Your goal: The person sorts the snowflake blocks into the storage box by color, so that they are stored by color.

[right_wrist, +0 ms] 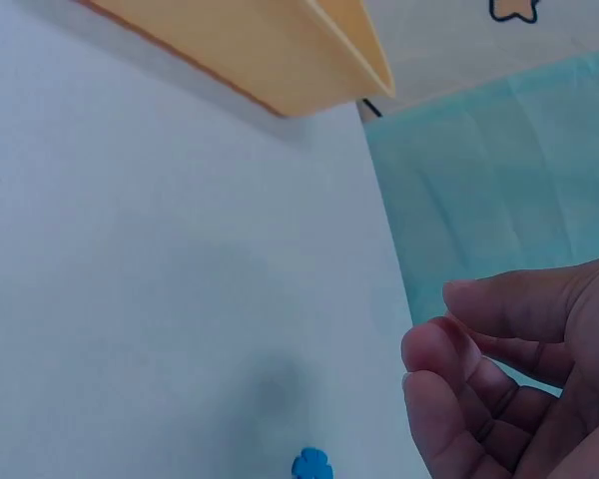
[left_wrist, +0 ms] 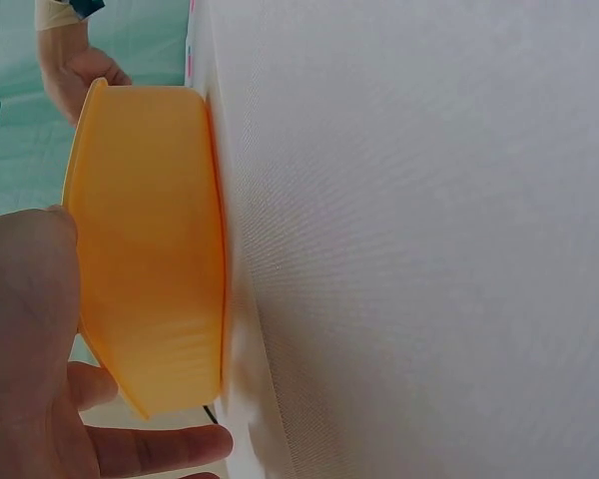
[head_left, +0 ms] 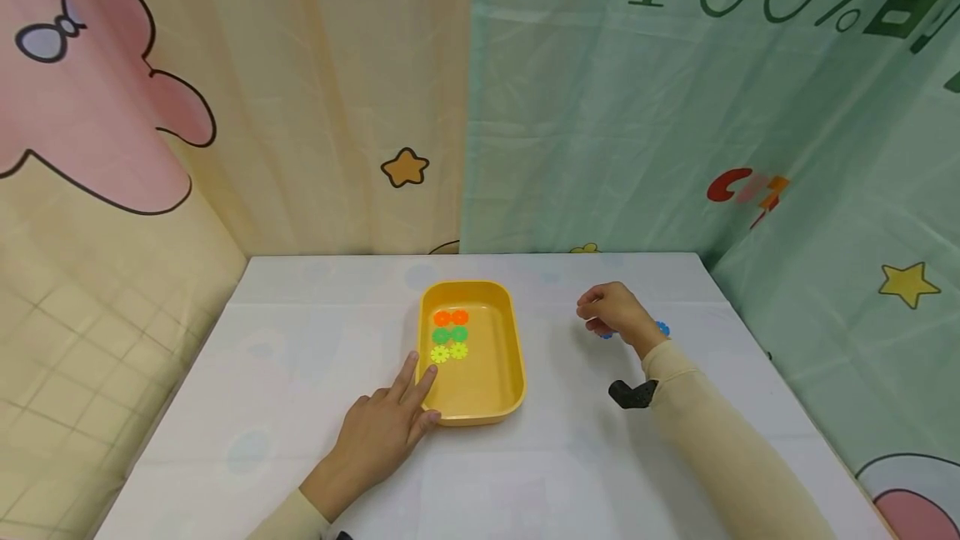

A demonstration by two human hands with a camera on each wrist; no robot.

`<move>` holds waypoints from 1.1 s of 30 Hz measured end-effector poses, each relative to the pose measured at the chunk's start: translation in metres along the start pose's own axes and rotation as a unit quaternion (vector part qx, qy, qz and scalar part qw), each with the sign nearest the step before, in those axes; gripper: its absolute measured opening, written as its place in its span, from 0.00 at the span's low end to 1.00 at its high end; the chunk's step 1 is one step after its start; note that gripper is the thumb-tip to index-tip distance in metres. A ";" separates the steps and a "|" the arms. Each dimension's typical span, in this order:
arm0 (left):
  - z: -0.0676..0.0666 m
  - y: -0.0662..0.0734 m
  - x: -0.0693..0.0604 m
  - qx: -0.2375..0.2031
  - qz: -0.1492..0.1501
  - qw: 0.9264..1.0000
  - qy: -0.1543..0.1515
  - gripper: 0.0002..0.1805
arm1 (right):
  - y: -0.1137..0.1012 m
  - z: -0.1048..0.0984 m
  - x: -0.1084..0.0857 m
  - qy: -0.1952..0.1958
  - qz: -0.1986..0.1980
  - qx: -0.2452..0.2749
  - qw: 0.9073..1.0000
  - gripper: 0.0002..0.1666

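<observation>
Two orange pieces (head_left: 442,319), two green pieces (head_left: 440,335) and two yellow pieces (head_left: 440,354) are lying in rows, orange farthest, at the left of the yellow tray (head_left: 480,390), which is resting on the white table (head_left: 300,398). The left hand (head_left: 382,432), fingers extended, is touching the tray's left side. Well apart, the right hand (head_left: 621,315) is hovering near blue pieces (head_left: 663,328), fingers curling; whether they are pinching anything cannot be told.

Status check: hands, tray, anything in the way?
Left hand touching left side of tray, six small pieces inside. Right hand above table, nothing visible in its fingers. Head view: right hand partly hides blue pieces.
</observation>
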State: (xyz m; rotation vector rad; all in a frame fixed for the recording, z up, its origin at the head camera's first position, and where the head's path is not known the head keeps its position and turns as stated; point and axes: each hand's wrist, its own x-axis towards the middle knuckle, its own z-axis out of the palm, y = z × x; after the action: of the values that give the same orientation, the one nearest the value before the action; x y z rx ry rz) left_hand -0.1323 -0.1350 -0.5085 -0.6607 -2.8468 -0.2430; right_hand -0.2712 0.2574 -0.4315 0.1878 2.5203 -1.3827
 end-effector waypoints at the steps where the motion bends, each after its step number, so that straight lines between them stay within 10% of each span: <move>1: 0.000 0.000 0.000 0.001 0.000 1.000 0.000 0.36 | 0.004 -0.003 0.001 0.004 0.003 0.004 1.000 0.13; 33: 0.000 0.001 0.000 -0.005 -0.009 1.000 -0.005 0.36 | 0.058 -0.020 0.021 0.059 0.061 -0.045 0.995 0.14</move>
State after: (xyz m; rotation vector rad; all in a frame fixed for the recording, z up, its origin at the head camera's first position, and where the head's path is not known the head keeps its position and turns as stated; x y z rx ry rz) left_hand -0.1313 -0.1343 -0.5082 -0.6395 -2.8647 -0.2588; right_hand -0.2813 0.3054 -0.4742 0.4087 2.6110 -1.2428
